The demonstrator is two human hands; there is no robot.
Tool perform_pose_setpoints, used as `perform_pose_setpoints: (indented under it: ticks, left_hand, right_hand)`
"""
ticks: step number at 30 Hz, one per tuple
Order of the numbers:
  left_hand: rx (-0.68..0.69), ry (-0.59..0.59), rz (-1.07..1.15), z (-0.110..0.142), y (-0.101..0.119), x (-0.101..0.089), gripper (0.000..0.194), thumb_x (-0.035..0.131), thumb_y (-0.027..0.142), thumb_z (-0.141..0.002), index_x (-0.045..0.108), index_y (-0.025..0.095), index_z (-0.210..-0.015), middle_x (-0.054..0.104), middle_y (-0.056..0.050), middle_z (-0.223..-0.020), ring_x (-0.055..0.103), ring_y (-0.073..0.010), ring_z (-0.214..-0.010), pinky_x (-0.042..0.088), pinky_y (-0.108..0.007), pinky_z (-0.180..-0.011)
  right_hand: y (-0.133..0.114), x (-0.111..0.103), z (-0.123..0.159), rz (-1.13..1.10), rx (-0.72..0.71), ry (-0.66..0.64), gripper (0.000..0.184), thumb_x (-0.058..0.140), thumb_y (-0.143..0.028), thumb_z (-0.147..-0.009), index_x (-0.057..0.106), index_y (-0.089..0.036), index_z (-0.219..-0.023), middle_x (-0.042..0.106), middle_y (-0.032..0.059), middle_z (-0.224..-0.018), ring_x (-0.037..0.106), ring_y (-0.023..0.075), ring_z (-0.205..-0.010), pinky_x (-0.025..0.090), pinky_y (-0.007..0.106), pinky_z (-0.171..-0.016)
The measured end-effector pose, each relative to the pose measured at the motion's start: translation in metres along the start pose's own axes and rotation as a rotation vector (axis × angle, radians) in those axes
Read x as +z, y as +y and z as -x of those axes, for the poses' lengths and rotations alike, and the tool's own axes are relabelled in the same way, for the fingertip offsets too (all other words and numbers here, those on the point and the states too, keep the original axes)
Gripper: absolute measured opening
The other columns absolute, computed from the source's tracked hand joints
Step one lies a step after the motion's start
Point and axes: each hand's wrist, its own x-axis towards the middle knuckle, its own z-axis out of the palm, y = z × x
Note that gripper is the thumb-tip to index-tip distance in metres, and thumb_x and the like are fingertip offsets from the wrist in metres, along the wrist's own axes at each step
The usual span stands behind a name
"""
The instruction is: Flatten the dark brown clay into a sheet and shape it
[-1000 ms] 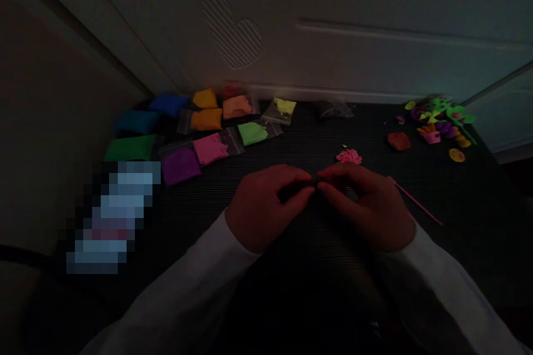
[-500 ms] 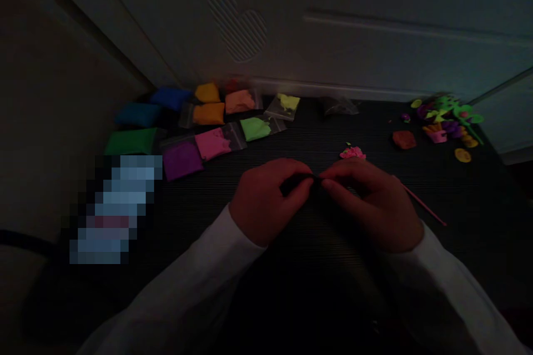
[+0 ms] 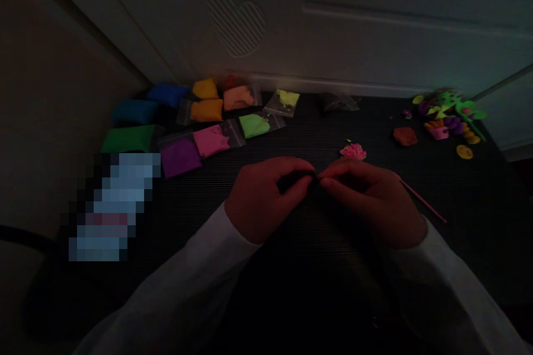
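Observation:
Over the middle of the dark table, my left hand [image 3: 270, 197] and my right hand [image 3: 377, 202] meet fingertip to fingertip. Each pinches with thumb and forefinger at a small dark bit between them, too dim to name. Just beyond my right hand lies a pink clay piece [image 3: 353, 151] with a bumpy surface and a bit of green at its top. A thin pink stick [image 3: 420, 198] rests to the right, its near end by the back of my right hand. Past it sits a reddish-brown clay lump [image 3: 405, 136].
Bags of coloured clay line the back left, among them purple [image 3: 181, 157], pink [image 3: 211, 140], light green [image 3: 255, 125] and green [image 3: 128, 138]. A lit, blurred screen [image 3: 114, 208] lies at left. Small clay models [image 3: 452, 116] cluster at the far right. A pale panel [image 3: 375, 50] stands behind.
The view has shifted slightly. My hands keep the same pinch, with the right fingers turned a little and more of the pink clay piece showing.

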Motion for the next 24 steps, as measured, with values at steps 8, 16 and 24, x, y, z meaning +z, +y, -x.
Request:
perform_pose_setpoints:
  ticks: [8, 16, 24]
  left_hand:
    - [0.001, -0.041, 0.086, -0.0006, 0.0021, -0.003, 0.019, 0.053, 0.024, -0.075, 0.064, 0.022, -0.09, 0.068, 0.003, -0.088, 0.061, -0.0109, -0.08, 0.046, -0.02, -0.074]
    - [-0.004, -0.073, 0.136, 0.0003, 0.0014, -0.0047, 0.018, 0.054, 0.026, -0.075, 0.063, 0.023, -0.09, 0.067, 0.003, -0.087, 0.061, -0.0108, -0.08, 0.047, -0.02, -0.075]
    - [-0.017, -0.025, 0.18, 0.0009, 0.0001, -0.0032, 0.024, 0.06, 0.035, -0.072, 0.062, 0.021, -0.091, 0.066, 0.002, -0.086, 0.061, -0.0112, -0.079, 0.047, -0.02, -0.073]
  right_hand:
    - [0.0023, 0.0022, -0.0004, -0.151, 0.061, 0.013, 0.01, 0.064, -0.025, -0.071, 0.063, -0.02, -0.08, 0.063, -0.0013, -0.073, 0.057, 0.0103, -0.065, 0.045, 0.022, -0.058]
    - [0.0032, 0.0019, -0.0005, -0.109, 0.032, 0.031, 0.013, 0.062, -0.028, -0.073, 0.062, -0.02, -0.083, 0.063, 0.0001, -0.079, 0.057, 0.0118, -0.068, 0.045, 0.023, -0.057]
    - [-0.0007, 0.0015, 0.0031, -0.035, -0.05, 0.039, 0.012, 0.057, -0.029, -0.077, 0.062, -0.021, -0.085, 0.063, 0.0011, -0.084, 0.058, 0.0139, -0.076, 0.045, 0.025, -0.063]
